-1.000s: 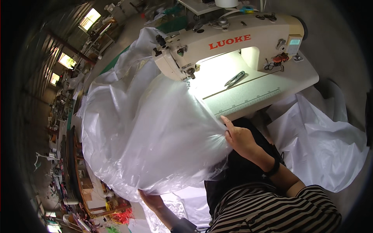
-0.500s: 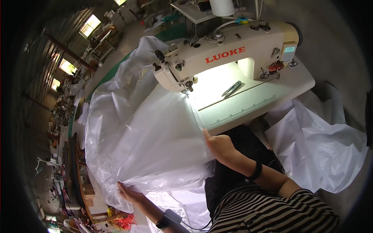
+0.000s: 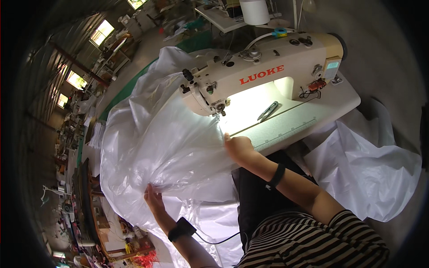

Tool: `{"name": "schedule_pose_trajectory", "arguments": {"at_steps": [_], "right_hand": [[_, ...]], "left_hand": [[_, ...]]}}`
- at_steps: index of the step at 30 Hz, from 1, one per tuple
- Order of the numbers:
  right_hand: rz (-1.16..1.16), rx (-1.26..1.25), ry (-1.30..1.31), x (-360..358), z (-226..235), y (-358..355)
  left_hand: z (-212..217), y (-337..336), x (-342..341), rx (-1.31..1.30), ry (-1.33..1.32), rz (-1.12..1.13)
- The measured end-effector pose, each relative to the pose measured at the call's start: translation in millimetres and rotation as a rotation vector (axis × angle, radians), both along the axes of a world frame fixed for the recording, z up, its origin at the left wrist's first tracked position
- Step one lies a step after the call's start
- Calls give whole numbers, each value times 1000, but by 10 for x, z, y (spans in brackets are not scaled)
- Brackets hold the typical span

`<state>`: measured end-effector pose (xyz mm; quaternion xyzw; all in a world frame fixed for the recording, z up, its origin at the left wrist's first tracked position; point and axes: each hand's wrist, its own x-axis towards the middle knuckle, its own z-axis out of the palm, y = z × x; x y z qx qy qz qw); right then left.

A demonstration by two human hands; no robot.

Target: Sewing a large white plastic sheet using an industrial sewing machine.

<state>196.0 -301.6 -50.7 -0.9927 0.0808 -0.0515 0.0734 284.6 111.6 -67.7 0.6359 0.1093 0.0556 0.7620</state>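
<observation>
A large, translucent white plastic sheet (image 3: 178,147) spreads over the left of the sewing machine (image 3: 295,58) and hangs down in folds. Its right edge runs up to the presser foot (image 3: 218,117) under the machine's head. My right hand (image 3: 240,148) is closed on that edge, just below the needle area at the front of the machine bed. Lower left, my left hand (image 3: 154,199) pinches a gathered part of the sheet. Thread snips (image 3: 268,111) lie on the lit bed, right of the needle, touched by neither hand.
More white sheeting (image 3: 362,169) lies heaped at the right, below the machine table. A white thread cone (image 3: 254,12) stands behind the machine. A cable (image 3: 219,242) runs from my left wristband toward my body. Cluttered shelves and benches line the far left.
Both hands have moved up toward the needle with the sheet, my left hand also a little to the right. The sheet has bunched into more folds. The snips stay on the bed.
</observation>
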Motion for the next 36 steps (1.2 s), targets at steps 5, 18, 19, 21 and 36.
{"name": "schedule_pose_trajectory", "arguments": {"at_steps": [5, 18, 19, 21, 36], "right_hand": [[85, 305, -13, -319, 162, -161], [100, 467, -80, -751, 97, -259], [103, 413, -113, -759, 73, -251], [105, 368, -122, -766, 26, -219], [68, 442, -155, -794, 53, -208]], "left_hand": [[945, -190, -719, 1385, 426, -163], [734, -2148, -752, 1535, -593, -860], [705, -2096, -748, 1551, -566, -860], [651, -2063, -809, 1547, -473, -882], [565, -2637, -200, 813, -364, -1026]]}}
